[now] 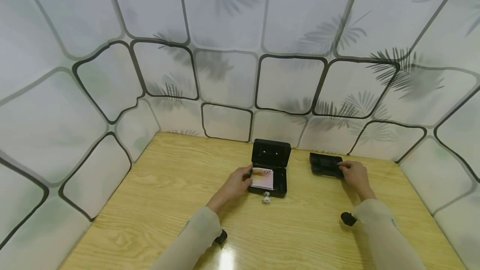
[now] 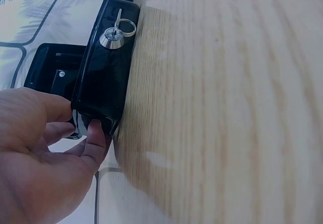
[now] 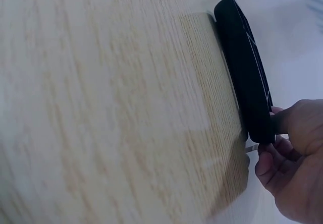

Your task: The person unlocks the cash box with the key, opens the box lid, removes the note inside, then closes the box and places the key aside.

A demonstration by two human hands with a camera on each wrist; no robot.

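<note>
A black cash box (image 1: 279, 184) stands on the table with its lid (image 1: 271, 153) raised. Banknotes (image 1: 262, 179), the top one marked 20, lie in its left part. A key with a ring (image 2: 120, 27) sits in the silver lock (image 2: 112, 39) on the front. My left hand (image 1: 239, 181) grips the box's left side, fingers bent about its end in the left wrist view. To the right of the box lies a black coin tray (image 1: 325, 165) with compartments. Its right end is pinched by my right hand (image 1: 355, 175), thumb and fingers at the edge (image 3: 262, 128).
The wood-grain table (image 1: 168, 203) runs back to a pale curtain (image 1: 228, 78) patterned with dark outlines and leaves. This cloth also hangs at the left and right sides. The box and tray are near the table's back edge.
</note>
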